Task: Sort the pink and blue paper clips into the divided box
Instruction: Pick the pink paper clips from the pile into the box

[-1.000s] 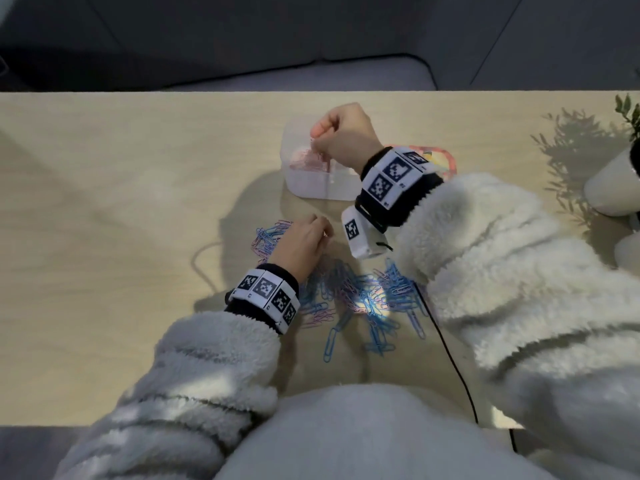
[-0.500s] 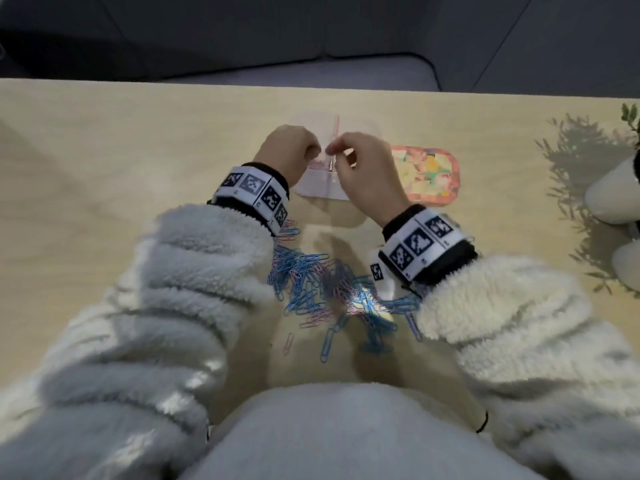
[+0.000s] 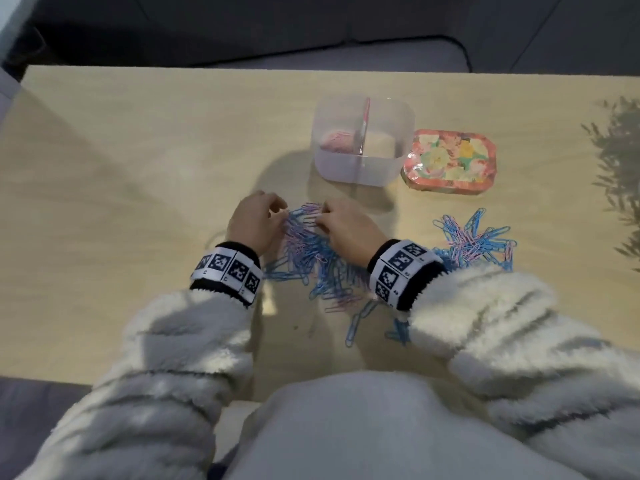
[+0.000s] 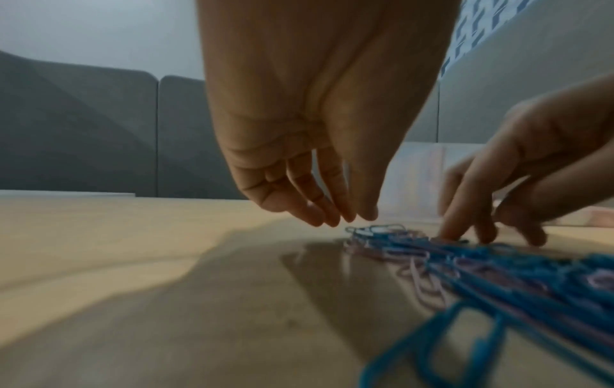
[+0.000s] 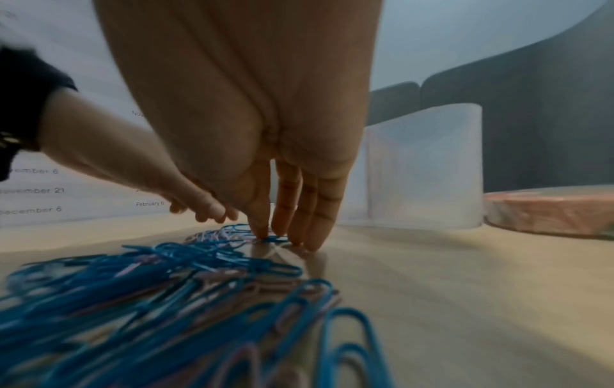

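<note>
A clear divided box (image 3: 401, 133) stands at the back of the table, with pink paper clips (image 3: 336, 140) in its left compartment; I see none in the right one. A mixed pile of blue and pink paper clips (image 3: 308, 251) lies between my hands. My left hand (image 3: 277, 207) hovers at the pile's far left edge, fingers (image 4: 332, 215) relaxed, pointing down just above the clips and holding nothing. My right hand (image 3: 323, 218) rests straight fingertips (image 5: 282, 231) on the clips at the pile's far end (image 5: 232, 233).
A floral tin lid (image 3: 450, 161) lies right of the box. A second mixed heap of clips (image 3: 474, 237) sits beyond my right wrist. A plant's shadow (image 3: 620, 161) falls on the table's right side. A grey sofa (image 3: 311, 36) stands behind the table.
Both hands have come back from the box to the far end of the pile. One second ago the right hand was over the box and the left on the pile.
</note>
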`<act>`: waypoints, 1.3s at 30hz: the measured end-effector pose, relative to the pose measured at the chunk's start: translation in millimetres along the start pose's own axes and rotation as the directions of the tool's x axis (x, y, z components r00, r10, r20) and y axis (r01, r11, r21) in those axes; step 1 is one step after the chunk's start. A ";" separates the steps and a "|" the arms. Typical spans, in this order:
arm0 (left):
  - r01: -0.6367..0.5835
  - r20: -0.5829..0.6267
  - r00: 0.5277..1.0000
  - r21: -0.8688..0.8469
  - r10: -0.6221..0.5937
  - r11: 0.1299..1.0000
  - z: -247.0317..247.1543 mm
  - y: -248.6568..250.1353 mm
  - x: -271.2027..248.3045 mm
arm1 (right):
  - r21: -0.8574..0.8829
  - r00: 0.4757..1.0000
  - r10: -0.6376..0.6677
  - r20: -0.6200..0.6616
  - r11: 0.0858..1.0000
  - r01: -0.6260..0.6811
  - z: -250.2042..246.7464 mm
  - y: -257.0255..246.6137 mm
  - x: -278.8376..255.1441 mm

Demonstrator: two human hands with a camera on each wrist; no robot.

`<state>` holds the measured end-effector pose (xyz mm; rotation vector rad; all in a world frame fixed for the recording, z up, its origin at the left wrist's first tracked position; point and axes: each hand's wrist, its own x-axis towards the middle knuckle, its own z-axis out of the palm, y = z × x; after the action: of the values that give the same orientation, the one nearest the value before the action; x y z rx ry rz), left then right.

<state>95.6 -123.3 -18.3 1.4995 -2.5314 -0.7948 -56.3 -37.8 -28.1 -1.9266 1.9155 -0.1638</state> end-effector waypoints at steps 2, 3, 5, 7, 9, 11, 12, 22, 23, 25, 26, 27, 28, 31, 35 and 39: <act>0.034 0.017 0.999 -0.023 -0.033 0.999 6.5 -2.9 -2.0 | 0.012 0.998 0.068 -0.010 0.998 -0.068 0.5 8.7 -12.0; 0.043 0.011 0.999 -0.036 -0.042 0.998 9.0 -4.2 -1.9 | 0.017 0.993 0.118 -0.019 0.993 -0.117 -1.4 13.9 -18.4; 0.059 0.000 0.998 -0.055 -0.059 0.997 12.2 -5.7 -0.8 | 0.036 0.980 0.192 -0.058 0.981 -0.190 -6.8 22.7 -26.2; 0.071 0.002 0.997 -0.070 -0.071 0.995 13.2 -4.8 -0.1 | 0.092 0.972 0.217 -0.089 0.974 -0.209 -13.5 23.3 -22.8; 0.088 -0.005 0.996 -0.111 -0.090 0.990 12.4 -3.1 -0.4 | 0.140 0.973 0.207 -0.099 0.971 -0.193 -18.9 15.9 -9.8; 0.128 -0.048 0.989 -0.179 -0.139 0.975 9.0 -3.4 -0.3 | 0.152 0.978 0.177 -0.111 0.975 -0.159 -20.4 6.2 6.6; 0.151 -0.079 0.982 -0.209 -0.170 0.966 6.2 -4.9 0.3 | 0.143 0.981 0.159 -0.112 0.979 -0.142 -19.8 2.6 14.4; 0.211 -0.111 0.967 -0.169 -0.231 0.963 5.5 -20.9 -2.8 | 0.090 0.997 0.081 -0.016 0.993 -0.079 -19.2 -2.5 30.0; 0.209 -0.087 0.971 -0.142 -0.222 0.968 7.6 -17.8 -5.6 | 0.075 0.997 0.074 -0.009 0.994 -0.073 -19.0 -2.4 29.2; 0.206 -0.061 0.975 -0.112 -0.214 0.972 11.5 -10.8 -8.1 | 0.036 0.998 0.060 -0.005 0.998 -0.060 -17.3 -2.2 25.8; 0.197 -0.067 0.976 -0.105 -0.205 0.975 13.5 -8.0 -7.7 | 0.027 0.998 0.057 -0.005 0.998 -0.056 -16.0 -2.5 23.4; 0.182 -0.074 0.979 -0.098 -0.189 0.978 15.6 -5.2 -6.3 | 0.026 0.999 0.052 -0.004 0.998 -0.052 -14.5 -2.5 21.1; 0.162 -0.077 0.983 -0.086 -0.169 0.983 17.0 -1.7 -4.3 | 0.021 0.999 0.043 -0.002 0.999 -0.043 -13.2 -2.4 18.8; 0.114 -0.026 0.993 -0.044 -0.115 0.992 20.2 7.1 2.5 | -0.016 1.000 0.025 0.004 1.000 -0.025 -9.7 -2.7 14.6; 0.027 0.013 1.000 0.011 -0.028 1.000 25.2 12.3 2.2 | 0.068 0.998 0.059 0.014 0.996 -0.060 -9.4 -1.6 9.8; 0.014 -0.024 1.000 -0.019 -0.015 1.000 30.9 10.6 -1.5 | 0.175 0.990 0.139 0.012 0.975 -0.139 -8.7 4.8 2.3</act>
<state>77.6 -106.0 -39.5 1.5142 -2.4912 -0.7958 -63.8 -41.7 -22.5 -1.6729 1.9583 -0.2816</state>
